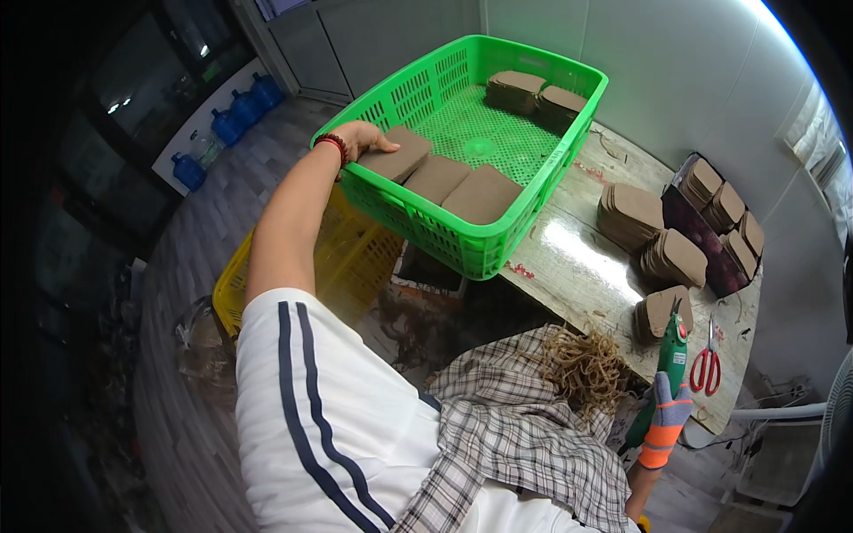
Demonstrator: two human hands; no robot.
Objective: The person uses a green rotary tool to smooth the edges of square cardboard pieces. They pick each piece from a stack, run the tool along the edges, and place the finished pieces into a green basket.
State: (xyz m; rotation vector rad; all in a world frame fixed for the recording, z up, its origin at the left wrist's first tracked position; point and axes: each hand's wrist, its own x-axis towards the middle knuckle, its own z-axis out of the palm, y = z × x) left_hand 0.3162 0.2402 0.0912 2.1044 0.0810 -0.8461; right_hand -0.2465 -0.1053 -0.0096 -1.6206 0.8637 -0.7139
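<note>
At the near left corner of a green plastic basket point(418, 210), my left hand point(360, 142) is closed on a stack of brown rounded-square pieces point(396, 153). Its thumb lies over the top and the other fingers are mostly hidden. Two more stacks point(482, 194) sit beside it along the basket's near side. My right hand point(668, 413), in a grey and orange glove, grips green electric scissors point(673, 351). Their dark blades point upward in front of a brown stack point(662, 313) on the table.
More brown stacks point(631, 213) stand on the wooden table point(569, 253), with others in a dark box point(702, 233). Red-handled scissors point(706, 371) lie near the right edge. Stringy brown scraps point(586, 364) rest on my checked apron point(524, 426). A yellow crate point(329, 266) stands below the basket.
</note>
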